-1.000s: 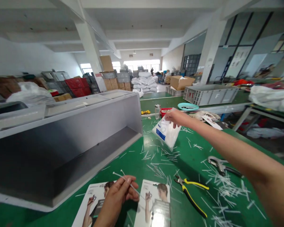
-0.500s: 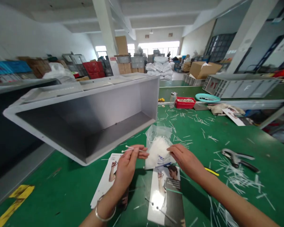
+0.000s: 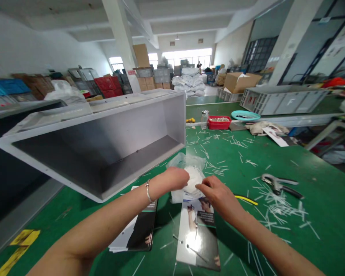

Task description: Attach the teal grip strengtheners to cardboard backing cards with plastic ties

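Observation:
A clear plastic bag point(image 3: 199, 163) full of small white pieces point(image 3: 194, 178) lies open in front of me. My left hand point(image 3: 176, 178), with a bangle on its wrist, reaches over the bag's left side; its fingers are turned away and hidden, so what they hold does not show. At the bag's right edge, my right hand point(image 3: 214, 191) has thumb and fingers pinched together on the plastic. Just below the bag lies a printed card point(image 3: 198, 237) with thin pins on it. Under my left forearm sits a stack of similar cards point(image 3: 139, 232).
A big grey crate point(image 3: 143, 126) lies on its side at the left. Pliers point(image 3: 278, 184) and a yellow-handled tool point(image 3: 247, 199) lie at right among scattered clear strips point(image 3: 278, 211). Farther back are a red tray point(image 3: 219, 122), a glass jar point(image 3: 204, 119) and a turquoise plate point(image 3: 245, 115).
My left hand, earlier holding thin white sticks left of the bag, has swung right and over it, fingers now hidden. My right hand stays at the bag's edge. The view has shifted slightly.

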### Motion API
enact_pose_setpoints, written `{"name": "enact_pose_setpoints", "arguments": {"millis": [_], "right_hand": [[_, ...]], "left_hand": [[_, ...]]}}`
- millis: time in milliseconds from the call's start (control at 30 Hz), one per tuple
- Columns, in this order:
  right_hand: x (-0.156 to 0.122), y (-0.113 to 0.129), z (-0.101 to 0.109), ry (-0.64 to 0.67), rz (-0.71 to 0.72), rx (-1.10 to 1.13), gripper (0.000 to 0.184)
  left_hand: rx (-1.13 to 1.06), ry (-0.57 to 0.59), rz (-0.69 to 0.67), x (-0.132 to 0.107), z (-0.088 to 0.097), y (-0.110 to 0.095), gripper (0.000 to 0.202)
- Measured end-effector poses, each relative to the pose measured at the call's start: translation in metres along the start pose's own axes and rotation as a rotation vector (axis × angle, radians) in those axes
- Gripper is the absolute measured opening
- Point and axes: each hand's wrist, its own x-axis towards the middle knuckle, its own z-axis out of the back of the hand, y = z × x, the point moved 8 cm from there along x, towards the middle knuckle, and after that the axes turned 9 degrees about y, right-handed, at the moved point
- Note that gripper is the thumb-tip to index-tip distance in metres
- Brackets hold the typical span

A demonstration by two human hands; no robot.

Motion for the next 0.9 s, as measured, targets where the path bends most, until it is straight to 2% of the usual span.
{"name": "enact_pose_setpoints", "arguments": {"millis": [67, 133, 200, 267, 300, 333, 400, 467, 533, 600, 700, 767, 900], "right_hand": [[-0.002, 0.000, -0.002, -0.001, -0.010, 0.010, 0.028], [-0.004, 0.001, -0.004, -0.009, -0.016, 0.043, 0.024], [-0.008, 0.002, -0.005, -0.022, -0.004, 0.111, 0.022], [-0.014, 0.001, -0.005, -0.037, -0.006, 0.220, 0.020], [-0.017, -0.002, -0.005, -0.049, -0.035, 0.293, 0.020], [-0.020, -0.008, -0.004, -0.073, -0.093, 0.370, 0.020], [-0.026, -0.028, 0.000, -0.169, -0.281, 0.471, 0.024], [-0.028, -0.052, 0.006, -0.286, -0.477, 0.479, 0.038], [-0.018, -0.072, 0.006, -0.306, -0.565, 0.476, 0.058], [0.003, -0.088, -0.002, -0.216, -0.556, 0.515, 0.065], [0.027, -0.111, -0.015, -0.089, -0.541, 0.601, 0.036], [0.034, -0.118, -0.014, -0.097, -0.520, 0.692, 0.024], [0.033, -0.107, 0.007, -0.206, -0.404, 0.764, 0.021]], "left_hand": [[0.000, 0.002, 0.004, -0.007, 0.001, -0.003, 0.023], [0.018, -0.044, -0.023, -0.019, 0.013, -0.007, 0.007], [0.107, -0.228, 0.006, -0.035, 0.033, -0.005, 0.023], [0.197, -0.465, 0.126, -0.056, 0.050, 0.008, 0.042], [0.196, -0.521, 0.201, -0.064, 0.051, 0.019, 0.048], [0.145, -0.497, 0.261, -0.067, 0.046, 0.030, 0.047], [-0.019, -0.319, 0.278, -0.066, 0.022, 0.047, 0.034], [-0.130, -0.179, 0.196, -0.063, 0.003, 0.049, 0.035], [-0.148, -0.166, 0.109, -0.061, -0.001, 0.044, 0.036], [-0.140, -0.173, 0.072, -0.060, 0.001, 0.042, 0.033], [-0.126, -0.151, 0.066, -0.059, 0.004, 0.045, 0.029], [-0.109, -0.140, 0.066, -0.062, 0.008, 0.047, 0.029], [-0.137, -0.199, 0.070, -0.076, 0.024, 0.049, 0.028]]}}
